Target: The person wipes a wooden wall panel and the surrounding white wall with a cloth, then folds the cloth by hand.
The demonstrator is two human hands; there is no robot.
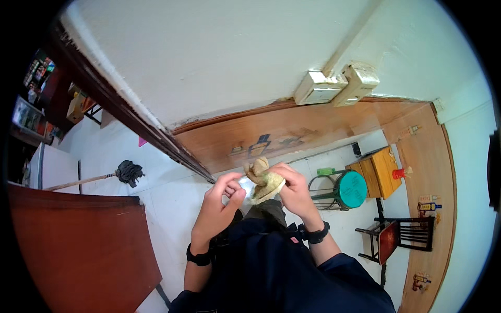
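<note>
In front of my body my right hand point(294, 187) grips a crumpled yellowish-brown cloth point(270, 183). One twisted fold of it stands up above my fingers. My left hand point(221, 203) is just to the left, its fingers curled at a small clear object point(246, 184) that looks like glass or plastic. The cloth lies against the right side of this object and covers part of it, so its full shape is hidden. Both hands are raised above the tiled floor, near the wood-panelled lower wall point(211, 143).
A reddish-brown tabletop point(78, 242) is at left, with a mop point(129, 173) beyond it near the doorway frame point(117, 105). To the right are a green-topped stool point(352, 189), a wooden cabinet point(372, 172) with a red toothpick holder point(398, 173), and a chair point(388, 241). Switch boxes point(321, 88) project from the wall.
</note>
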